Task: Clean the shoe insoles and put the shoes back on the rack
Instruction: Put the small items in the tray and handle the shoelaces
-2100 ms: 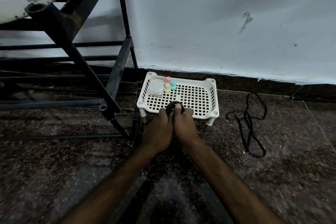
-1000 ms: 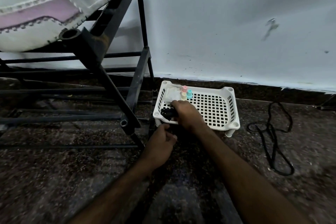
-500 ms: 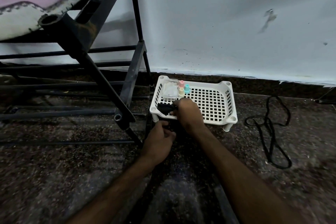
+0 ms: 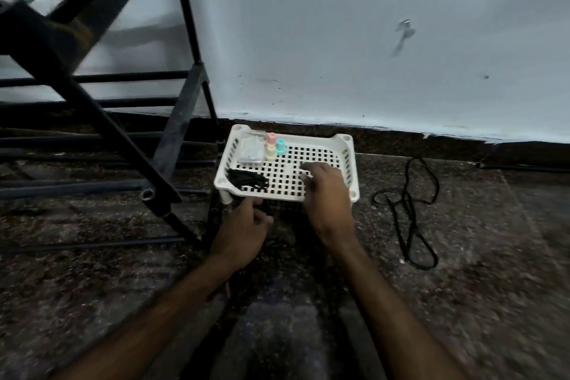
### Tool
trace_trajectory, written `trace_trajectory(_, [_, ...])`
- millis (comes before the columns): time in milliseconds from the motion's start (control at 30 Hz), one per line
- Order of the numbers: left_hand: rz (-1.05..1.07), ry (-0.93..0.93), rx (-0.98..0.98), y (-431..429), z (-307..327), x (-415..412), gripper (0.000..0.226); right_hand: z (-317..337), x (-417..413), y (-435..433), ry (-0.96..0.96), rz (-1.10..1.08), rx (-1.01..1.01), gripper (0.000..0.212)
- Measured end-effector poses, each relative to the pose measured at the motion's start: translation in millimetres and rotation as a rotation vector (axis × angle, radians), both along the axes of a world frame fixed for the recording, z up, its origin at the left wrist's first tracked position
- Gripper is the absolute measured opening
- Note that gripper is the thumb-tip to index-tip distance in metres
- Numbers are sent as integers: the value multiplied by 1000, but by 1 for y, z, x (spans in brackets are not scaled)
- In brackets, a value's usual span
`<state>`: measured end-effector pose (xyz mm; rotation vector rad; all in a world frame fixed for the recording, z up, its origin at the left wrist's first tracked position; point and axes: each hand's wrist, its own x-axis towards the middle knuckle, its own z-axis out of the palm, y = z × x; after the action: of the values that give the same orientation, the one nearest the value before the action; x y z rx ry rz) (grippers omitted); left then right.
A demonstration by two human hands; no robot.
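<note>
Stone floor (image 4: 462, 302) | black lace (image 4: 246, 179) in white tray (image 4: 345, 140) | right hand (image 4: 328, 194) above

Dim, grainy feed with soft edges.
I get most light off the pale wall (image 4: 339, 40) in the upper half; the speckled floor (image 4: 92, 287) below reads dark. The black metal frame (image 4: 92, 120) throws a soft shadow on the wall at upper left. Motion blur smears the corners, and straight lines bow near the edges.

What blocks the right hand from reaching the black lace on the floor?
Probably nothing, so yes: the right hand is open over the white tray, and only bare floor separates it from the lace.
</note>
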<state>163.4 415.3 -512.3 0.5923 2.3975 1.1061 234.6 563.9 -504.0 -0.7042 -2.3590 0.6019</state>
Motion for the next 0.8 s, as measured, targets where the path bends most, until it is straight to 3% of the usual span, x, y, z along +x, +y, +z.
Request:
trace_trajectory(100, [-82, -20, 24, 13, -1, 15, 40, -15, 61, 52, 56, -298, -45, 22])
trace_trajectory(167, [-122, -25, 18, 23, 1, 26, 38, -33, 95, 88, -94, -426, -82, 24])
trace_trajectory(300, [-185, 17, 18, 45, 7, 48, 33, -59, 128, 120, -508, -379, -128, 46])
trace_trajectory(367, [-209, 15, 29, 51, 11, 57, 29, -64, 131, 114, -601, -315, -54, 38])
trace_trajectory(467, [-238, -6, 42, 52, 11, 70, 22, -62, 140, 90, -522, -302, -3, 19])
trace_trajectory(567, [-244, 0, 9, 42, -1, 85, 10, -61, 158, 54, -415, -251, -97, 6])
trace_trajectory(800, [-301, 143, -124, 27, -39, 136, 8, -51, 191, -9, -157, -170, -540, 13])
